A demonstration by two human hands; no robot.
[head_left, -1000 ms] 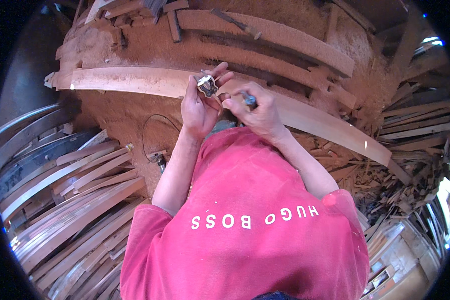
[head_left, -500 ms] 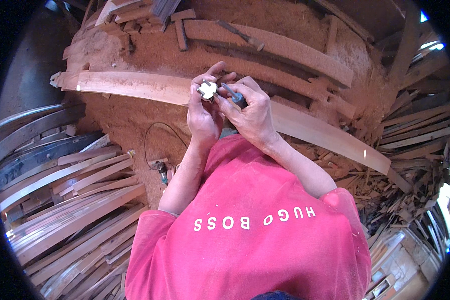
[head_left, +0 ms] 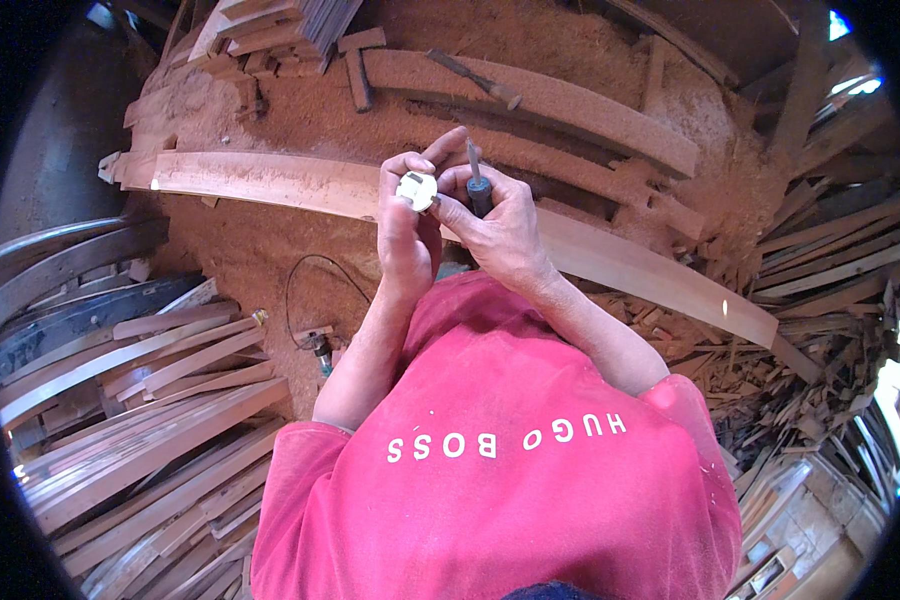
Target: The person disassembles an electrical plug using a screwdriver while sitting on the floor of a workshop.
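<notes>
My left hand (head_left: 407, 245) is closed on a small white electrical plug (head_left: 419, 191), held up between its thumb and fingers. A screwdriver (head_left: 479, 197) with a dark blue handle is gripped in my right hand (head_left: 508, 225), its shaft pointing away from me. The thumb and finger of that hand reach to the right side of the plug and seem to touch it. The screwdriver tip stands apart from the plug. Both hands are over a long, pale curved board (head_left: 270, 176).
A hammer (head_left: 359, 75) and a long-handled tool (head_left: 475, 78) lie beyond the board among sawdust-covered timbers. Stacked curved planks (head_left: 170, 420) fill the left side. A power tool (head_left: 321, 350) with a dark cord (head_left: 290, 290) rests near my left forearm. Wood scraps (head_left: 700, 365) pile up at right.
The screwdriver has swung from slanting toward the plug to nearly upright in view. The plug has turned in my left fingers, so its pins show less. My hands stay close together.
</notes>
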